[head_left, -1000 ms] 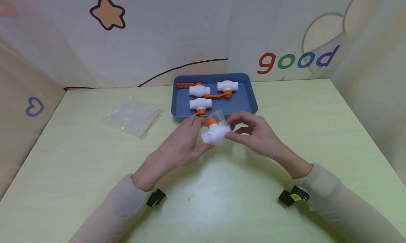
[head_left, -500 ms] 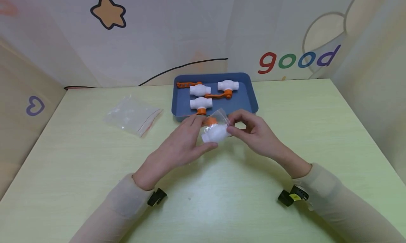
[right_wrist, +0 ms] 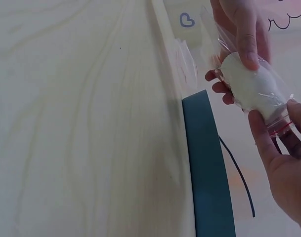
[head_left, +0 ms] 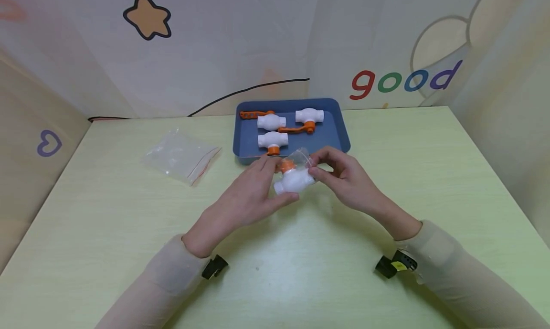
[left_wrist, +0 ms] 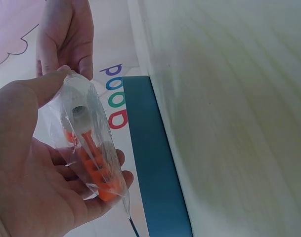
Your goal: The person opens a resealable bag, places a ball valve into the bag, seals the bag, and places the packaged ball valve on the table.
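A white ball valve [head_left: 294, 181] with an orange handle [left_wrist: 97, 170] lies inside a clear zip bag [right_wrist: 283, 84]. My left hand [head_left: 247, 195] holds the bagged valve from the left, thumb along its near side and fingers under the handle. At the bag's red-striped zip end, my right hand [head_left: 348, 178] pinches the plastic between thumb and fingers. Both hands are above the table, just in front of a blue tray [head_left: 339, 128]. In the tray lie several more white valves [head_left: 309, 115] with orange handles, out of any bag.
On the table left of the tray lies a clear zip bag [head_left: 178, 154], flat, with a red line at its mouth. A printed curtain [head_left: 240, 42] hangs behind the table [head_left: 129, 233] and at its sides.
My right fingers have shifted from the valve's end up to the bag's mouth and pinch it there. The left hand has stayed nearly in place, holding the valve.
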The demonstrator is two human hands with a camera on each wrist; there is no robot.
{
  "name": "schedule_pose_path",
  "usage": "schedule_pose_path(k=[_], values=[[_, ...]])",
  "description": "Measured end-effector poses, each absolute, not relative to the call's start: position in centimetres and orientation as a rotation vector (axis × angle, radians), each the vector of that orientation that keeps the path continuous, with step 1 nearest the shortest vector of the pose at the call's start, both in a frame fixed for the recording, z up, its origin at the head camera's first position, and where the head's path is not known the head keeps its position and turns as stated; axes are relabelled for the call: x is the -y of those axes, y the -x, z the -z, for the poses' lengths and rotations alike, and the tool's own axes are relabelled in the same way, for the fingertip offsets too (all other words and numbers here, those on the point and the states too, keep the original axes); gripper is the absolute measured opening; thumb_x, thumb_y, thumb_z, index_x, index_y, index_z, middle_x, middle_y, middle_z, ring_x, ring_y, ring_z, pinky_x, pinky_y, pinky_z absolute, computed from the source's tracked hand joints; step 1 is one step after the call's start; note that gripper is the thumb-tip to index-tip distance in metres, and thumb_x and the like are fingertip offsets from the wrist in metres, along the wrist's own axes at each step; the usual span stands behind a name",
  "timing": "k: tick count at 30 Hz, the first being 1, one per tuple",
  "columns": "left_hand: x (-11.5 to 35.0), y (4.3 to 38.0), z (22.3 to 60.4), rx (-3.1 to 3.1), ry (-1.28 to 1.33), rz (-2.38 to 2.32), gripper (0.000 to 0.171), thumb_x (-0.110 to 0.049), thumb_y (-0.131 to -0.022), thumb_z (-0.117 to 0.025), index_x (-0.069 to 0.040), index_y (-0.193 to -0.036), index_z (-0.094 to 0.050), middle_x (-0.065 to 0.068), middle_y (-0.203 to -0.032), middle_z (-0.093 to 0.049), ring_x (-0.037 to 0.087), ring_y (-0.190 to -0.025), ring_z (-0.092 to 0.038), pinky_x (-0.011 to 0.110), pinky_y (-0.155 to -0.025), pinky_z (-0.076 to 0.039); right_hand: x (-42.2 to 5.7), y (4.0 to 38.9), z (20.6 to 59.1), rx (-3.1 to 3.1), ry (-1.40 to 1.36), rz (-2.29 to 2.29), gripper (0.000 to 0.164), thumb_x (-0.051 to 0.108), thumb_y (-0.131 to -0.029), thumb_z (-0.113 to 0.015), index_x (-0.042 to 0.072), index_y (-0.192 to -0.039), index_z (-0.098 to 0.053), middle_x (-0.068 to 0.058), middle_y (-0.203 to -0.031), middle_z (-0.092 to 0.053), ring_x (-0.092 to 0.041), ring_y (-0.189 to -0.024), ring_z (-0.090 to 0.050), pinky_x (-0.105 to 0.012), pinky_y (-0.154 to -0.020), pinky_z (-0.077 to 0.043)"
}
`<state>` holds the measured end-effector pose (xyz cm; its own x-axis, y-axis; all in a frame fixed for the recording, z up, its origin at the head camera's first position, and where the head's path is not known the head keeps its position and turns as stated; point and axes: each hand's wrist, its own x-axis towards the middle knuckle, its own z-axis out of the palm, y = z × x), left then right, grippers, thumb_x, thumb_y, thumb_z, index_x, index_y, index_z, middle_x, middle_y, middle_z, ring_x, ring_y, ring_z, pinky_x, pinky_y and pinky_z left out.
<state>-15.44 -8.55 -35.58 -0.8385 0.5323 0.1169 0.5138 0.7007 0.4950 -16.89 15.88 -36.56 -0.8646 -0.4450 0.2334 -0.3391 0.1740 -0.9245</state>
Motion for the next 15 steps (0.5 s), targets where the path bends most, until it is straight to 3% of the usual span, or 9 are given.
schedule_pose_path(k=[9,15], values=[[8.09,15.52,35.72,-2.825,-0.854,-0.929,0.066,-0.047,-0.091,-0.077,-0.002,-0.131,-0.052,0.006,-0.114,-0.058,0.020,-0.100,-0.053,0.033,-0.084,-0.049,-15.87,17.00,36.72,-2.378,0.804,1.816,0.014,-0.004,-0.101,-0.060,-0.004,-0.115,-0.058,-0.014,-0.108,-0.062,-0.027,-0.099,-0.063,-0.034,-0.086,-0.058],[8.07,15.53,35.65,-2.711,-0.781,-1.087,0.063,-0.047,-0.093,-0.076,-0.005,-0.132,-0.052,0.002,-0.113,-0.055,0.020,-0.099,-0.054,0.032,-0.081,-0.050,-15.89,17.04,36.67,-2.411,0.792,1.812,0.015,-0.004,-0.101,-0.060,-0.004,-0.116,-0.057,-0.015,-0.109,-0.063,-0.026,-0.098,-0.063,-0.032,-0.085,-0.057]])
